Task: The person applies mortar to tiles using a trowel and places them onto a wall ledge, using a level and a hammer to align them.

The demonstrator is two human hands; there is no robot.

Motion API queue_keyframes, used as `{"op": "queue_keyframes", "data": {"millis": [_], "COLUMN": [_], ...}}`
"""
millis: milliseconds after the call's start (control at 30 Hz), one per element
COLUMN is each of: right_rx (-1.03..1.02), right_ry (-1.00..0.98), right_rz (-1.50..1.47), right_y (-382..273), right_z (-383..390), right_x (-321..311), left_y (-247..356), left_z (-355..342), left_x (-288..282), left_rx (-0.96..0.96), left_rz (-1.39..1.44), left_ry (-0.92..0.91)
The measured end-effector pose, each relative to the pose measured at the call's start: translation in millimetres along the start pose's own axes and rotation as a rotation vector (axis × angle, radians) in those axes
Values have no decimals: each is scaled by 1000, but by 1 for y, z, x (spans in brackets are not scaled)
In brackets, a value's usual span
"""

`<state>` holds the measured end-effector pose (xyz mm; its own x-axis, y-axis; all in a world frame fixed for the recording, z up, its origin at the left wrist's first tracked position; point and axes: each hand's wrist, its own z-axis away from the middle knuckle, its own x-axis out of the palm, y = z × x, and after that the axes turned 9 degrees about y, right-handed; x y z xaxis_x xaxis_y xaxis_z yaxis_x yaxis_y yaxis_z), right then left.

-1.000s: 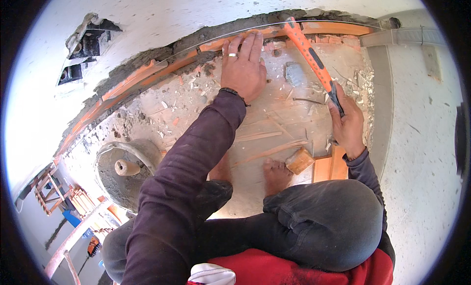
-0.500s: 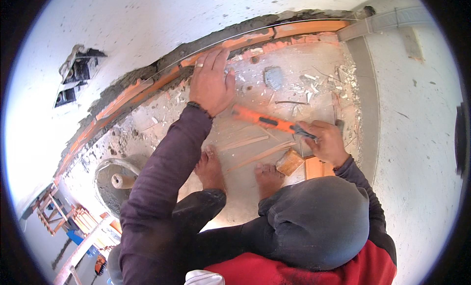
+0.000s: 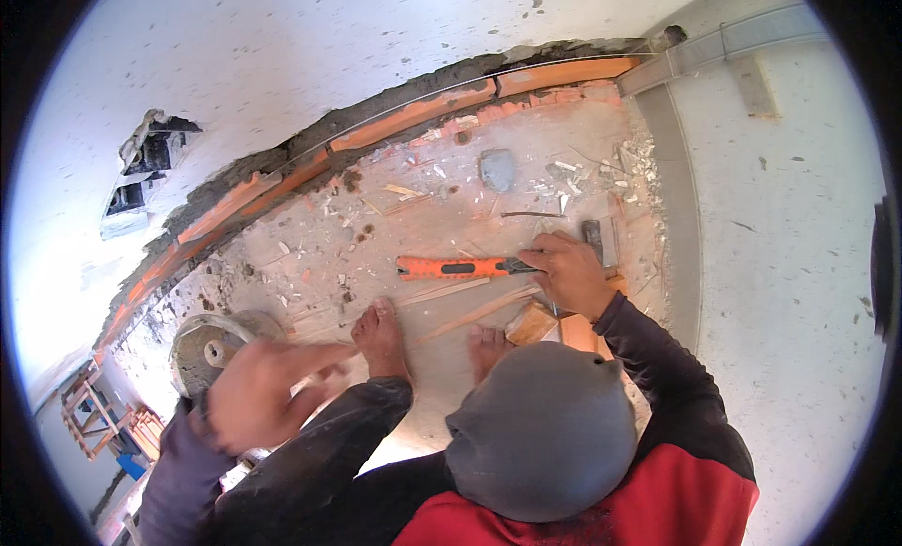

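Note:
My right hand [image 3: 564, 269] grips the dark end of an orange-and-black tool [image 3: 442, 267] lying nearly flat on the floor, beside a dark metal piece [image 3: 591, 233] and a wooden block [image 3: 529, 324]. My left hand [image 3: 268, 391], blurred, is low at the left with loosely extended fingers and nothing visible in them, in front of a mortar-caked bucket [image 3: 186, 344] that it partly hides. Along the wall's base runs a row of orange brick strips [image 3: 404, 116] in grey mortar, with a string line above it.
Wood slivers [image 3: 470, 318] and debris lie around my bare feet [image 3: 381, 344]. A grey channel [image 3: 700, 53] meets the row at the right wall [image 3: 770, 217]. The left wall has a broken opening [image 3: 155, 151]. A wooden frame [image 3: 89, 419] stands at lower left.
My left hand has left the brick row and come down and back toward the bucket. The orange tool has swung from upright near the wall to lying crosswise lower on the floor.

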<state>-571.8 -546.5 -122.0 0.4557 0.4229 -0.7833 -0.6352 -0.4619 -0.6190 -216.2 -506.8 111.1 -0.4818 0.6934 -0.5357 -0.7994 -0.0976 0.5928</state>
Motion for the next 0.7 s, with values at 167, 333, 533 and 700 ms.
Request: {"op": "queue_keyframes", "data": {"millis": [167,333,533,700], "right_rx": [6,3,57,53], "right_ry": [-9,4,-59,111], "right_rz": [-1,0,43,-74], "right_y": [1,-3,-3,-9], "right_z": [-2,-5,0,8], "right_x": [6,16,14,-6], "left_y": [-47,-83,-121,-149], "left_z": [146,262,287,314], "left_x": [1,111,232,272], "left_rx": [-404,-417,-770,-983], "left_rz": [750,1065,1150,1227], "left_ry": [-166,376,849,931]}}
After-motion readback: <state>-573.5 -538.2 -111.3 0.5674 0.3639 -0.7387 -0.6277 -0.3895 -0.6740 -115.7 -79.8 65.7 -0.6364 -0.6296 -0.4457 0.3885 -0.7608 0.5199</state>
